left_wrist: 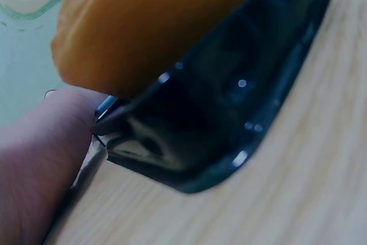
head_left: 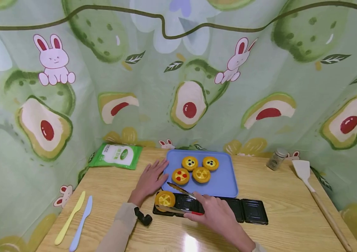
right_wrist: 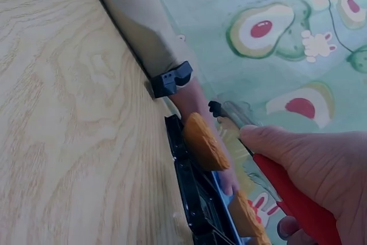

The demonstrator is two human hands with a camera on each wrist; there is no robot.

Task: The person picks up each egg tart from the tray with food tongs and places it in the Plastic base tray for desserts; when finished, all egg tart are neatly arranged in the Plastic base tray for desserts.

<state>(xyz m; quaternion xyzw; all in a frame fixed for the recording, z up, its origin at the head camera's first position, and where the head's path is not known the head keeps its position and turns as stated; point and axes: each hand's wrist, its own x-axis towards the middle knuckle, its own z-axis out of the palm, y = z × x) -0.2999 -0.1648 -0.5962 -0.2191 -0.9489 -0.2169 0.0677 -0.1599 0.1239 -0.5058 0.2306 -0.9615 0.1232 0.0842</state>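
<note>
Blue tray [head_left: 225, 183] at 12 o'clock, four tarts [head_left: 196, 169] crowding its left half; right half bare. Black moulded tray [head_left: 247, 210] just below it, touching; tart [head_left: 165, 199] fills leftmost cell, other cells open. Left hand [head_left: 150, 180] flat on table at 10 o'clock, blocking tray's left edge. Right hand [head_left: 217, 213] with tongs [head_left: 180, 199] lies across black tray. Bare wood at 3 o'clock up to spatula [head_left: 315, 194] and jar [head_left: 276, 159]; two knives [head_left: 76, 218] at 8 o'clock, green pouch [head_left: 117, 155] at 11.

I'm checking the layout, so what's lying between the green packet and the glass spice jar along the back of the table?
In the head view, the blue tray with four tarts lies between the green packet and the spice jar.
</note>
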